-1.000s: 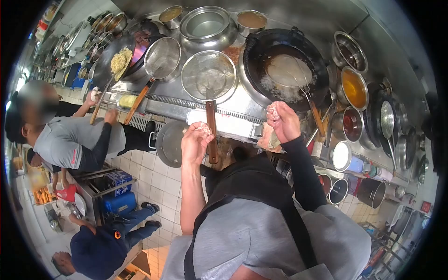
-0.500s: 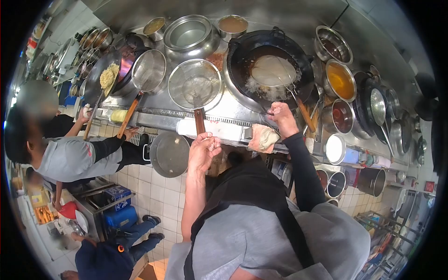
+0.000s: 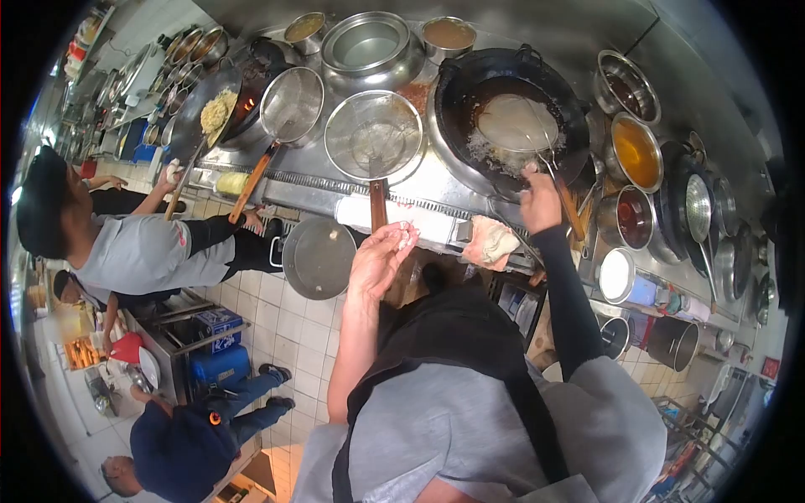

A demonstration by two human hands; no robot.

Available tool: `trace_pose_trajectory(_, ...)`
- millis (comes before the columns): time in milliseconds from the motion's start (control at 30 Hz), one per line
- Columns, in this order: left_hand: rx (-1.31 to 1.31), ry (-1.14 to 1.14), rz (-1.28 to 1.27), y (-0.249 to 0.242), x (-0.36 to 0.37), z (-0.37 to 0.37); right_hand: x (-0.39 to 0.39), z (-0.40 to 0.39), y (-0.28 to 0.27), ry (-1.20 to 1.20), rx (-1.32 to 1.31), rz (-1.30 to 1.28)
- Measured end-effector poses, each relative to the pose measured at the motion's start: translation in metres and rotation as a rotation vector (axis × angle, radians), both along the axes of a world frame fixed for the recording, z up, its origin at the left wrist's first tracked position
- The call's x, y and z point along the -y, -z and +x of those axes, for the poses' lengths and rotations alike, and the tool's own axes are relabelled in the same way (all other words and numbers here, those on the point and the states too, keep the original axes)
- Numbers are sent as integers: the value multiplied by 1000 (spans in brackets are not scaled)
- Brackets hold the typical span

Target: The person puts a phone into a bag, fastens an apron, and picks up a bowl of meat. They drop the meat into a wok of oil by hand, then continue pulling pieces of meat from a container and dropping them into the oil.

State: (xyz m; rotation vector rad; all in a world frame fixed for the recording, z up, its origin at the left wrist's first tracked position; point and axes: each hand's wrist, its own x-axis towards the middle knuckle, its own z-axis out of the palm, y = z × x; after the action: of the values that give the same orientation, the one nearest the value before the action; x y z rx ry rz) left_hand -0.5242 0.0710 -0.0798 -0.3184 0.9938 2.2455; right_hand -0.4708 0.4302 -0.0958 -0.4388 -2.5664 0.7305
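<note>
My left hand (image 3: 381,261), palm up with curled fingers, holds small pale bits I cannot make out. It is beside the wooden handle of a round mesh strainer (image 3: 373,138) resting on the stove. My right hand (image 3: 541,203) is at the near rim of a large black wok (image 3: 457,92), its fingers pinched round something small and pale. Dark oil in the wok bubbles around pale food. A wire skimmer (image 3: 518,124) lies over it, its wooden handle to the right of my right hand. Below, a folded cloth (image 3: 490,243) lies on the stove's front edge.
A second strainer (image 3: 291,105) and a metal pot (image 3: 366,46) stand left of the wok. Bowls of sauce and orange liquid (image 3: 637,151) are at the right. A deep pan (image 3: 319,260) sits lower left. A co-worker (image 3: 138,251) tends another wok; another person is lower left.
My right hand has moved up to the wok's near rim, fingers now pointing toward the oil. My left hand has turned slightly and stays near the strainer handle. The whole view has shifted.
</note>
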Motion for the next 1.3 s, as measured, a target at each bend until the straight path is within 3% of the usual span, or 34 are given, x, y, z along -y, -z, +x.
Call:
trace_pose_trajectory(33,-7,-30,-14,5,-1,1,23,3,-13,-137,-58,-48)
trace_pose_trajectory(133,48,-12,-75,-10,-15,3,110,14,-26,-408,56,-695)
trace_pose_trajectory(167,70,10,-58,-12,-18,2,140,12,-45,-526,-42,-566)
trace_pose_trajectory(333,92,110,90,-10,-21,0,161,0,-12,-496,29,-582)
trace_pose_trajectory(433,126,149,126,-32,-19,3,144,6,-1,-331,211,-1476)
trace_pose_trajectory(567,106,173,43,-24,-8,3,111,18,9,-186,186,-1871)
trace_pose_trajectory(700,63,197,-20,-19,11,-2,86,26,-12,-51,8,-1646)
trace_pose_trajectory(800,53,197,-9,-14,31,-10,60,21,-11,-11,-208,-1190)
trace_pose_trajectory(900,68,171,-7,-15,45,-12,11,4,47,113,-265,-729)
trace_pose_trajectory(967,64,177,-17,-16,56,-15,-19,2,68,145,-271,-592)
trace_pose_trajectory(1033,62,163,-18,-18,69,-21,-41,24,71,335,-388,-895)
trace_pose_trajectory(1100,41,118,-21,-29,83,-19,9,29,-34,438,-338,-978)
trace_pose_trajectory(1167,4,100,-18,-27,95,-22,51,36,-87,339,-303,-1036)
trace_pose_trajectory(1300,6,47,36,-18,102,-33,138,6,-136,-22,-84,-956)
